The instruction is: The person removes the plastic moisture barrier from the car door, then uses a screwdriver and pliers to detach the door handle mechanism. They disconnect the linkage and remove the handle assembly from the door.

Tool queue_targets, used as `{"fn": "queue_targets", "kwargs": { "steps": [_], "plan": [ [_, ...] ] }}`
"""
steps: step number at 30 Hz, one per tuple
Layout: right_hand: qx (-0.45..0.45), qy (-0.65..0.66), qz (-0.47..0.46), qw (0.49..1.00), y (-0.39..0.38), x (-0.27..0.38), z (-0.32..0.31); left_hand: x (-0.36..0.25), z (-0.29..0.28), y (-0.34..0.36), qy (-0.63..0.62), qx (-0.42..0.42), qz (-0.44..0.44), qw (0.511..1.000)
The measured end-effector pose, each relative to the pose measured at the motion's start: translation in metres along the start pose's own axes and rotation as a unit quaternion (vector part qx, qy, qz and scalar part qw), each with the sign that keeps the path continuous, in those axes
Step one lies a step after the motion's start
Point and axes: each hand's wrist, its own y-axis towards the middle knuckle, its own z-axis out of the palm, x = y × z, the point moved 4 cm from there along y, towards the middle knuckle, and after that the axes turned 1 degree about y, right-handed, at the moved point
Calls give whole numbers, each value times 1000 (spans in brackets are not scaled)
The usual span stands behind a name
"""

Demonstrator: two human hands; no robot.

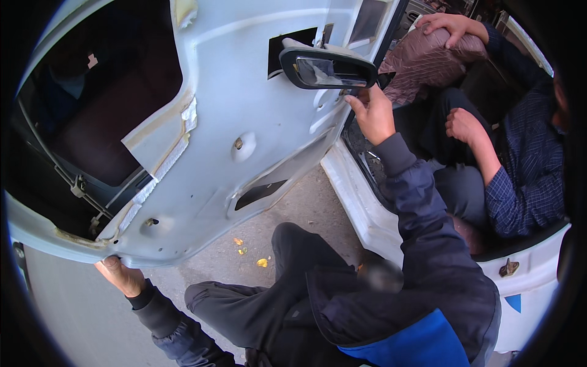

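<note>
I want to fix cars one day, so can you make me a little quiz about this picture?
1. True or false: the left hand touches the edge of the white door.
2. Which is nearest the right hand?
A: the blue triangle
B: the dark handle trim
C: the seated person's checked sleeve
3. What colour are the fallen leaves on the ground?

Key:
1. True; it is at the door's lower edge.
2. B; the hand is right by one end of it.
3. Yellow.
</note>
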Motion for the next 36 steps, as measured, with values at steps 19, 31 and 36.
{"fn": "queue_targets", "kwargs": {
  "steps": [19, 31, 36],
  "plan": [
    [-16, 54, -65, 996, 33, -8, -41, -31, 33, 10, -3, -77, -13, 997],
    [-9, 341, 247, 907, -76, -54, 73, -37, 38, 15, -12, -69, -2, 998],
    [20, 386, 196, 901, -51, 12, 40, -50, 42, 13, -8, -70, -10, 997]
  ]
}}
